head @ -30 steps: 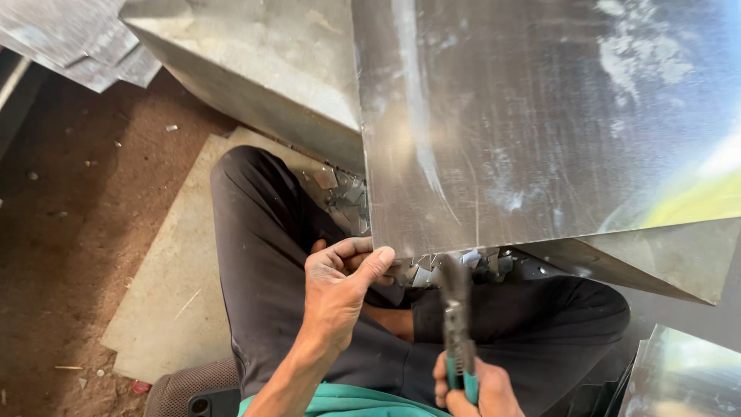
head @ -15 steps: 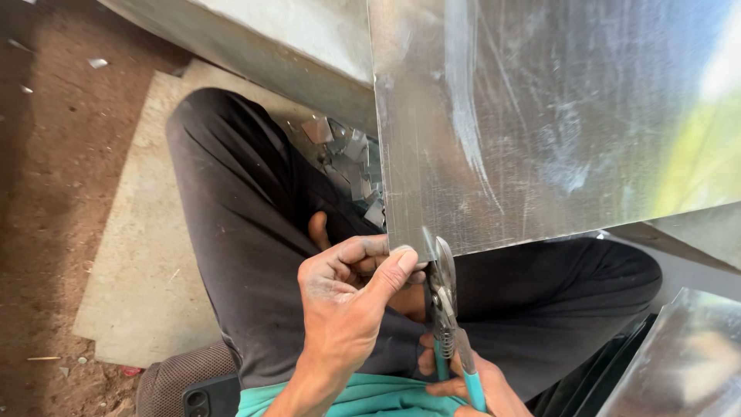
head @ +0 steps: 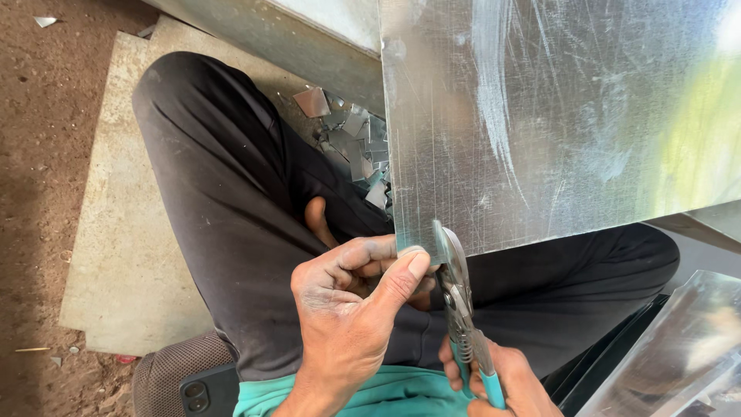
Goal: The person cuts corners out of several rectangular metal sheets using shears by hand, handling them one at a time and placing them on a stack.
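Galvanised steel sheet [head: 556,116], large, flat and scratched, fills the upper right of the view, its near edge running across above the person's lap. Teal-handled metal snips [head: 461,309] meet that edge close to its near left corner, blades at the sheet and handles pointing back toward the body. Right hand [head: 509,382], low at the bottom edge and partly cut off by the frame, is wrapped around the teal handles. Left hand [head: 351,309] sits just left of the blades, thumb and curled fingers pinching the sheet's corner at the cut. Beneath both hands lie crossed legs in black trousers [head: 231,193], with a teal shirt hem [head: 370,394] nearest the camera. Farther off, left of the sheet, small silvery metal offcuts [head: 351,139] are heaped on a pale flat board [head: 116,232] resting on brown dirt ground [head: 38,116]. A black phone [head: 204,390] lies at the near left, beside the thigh.
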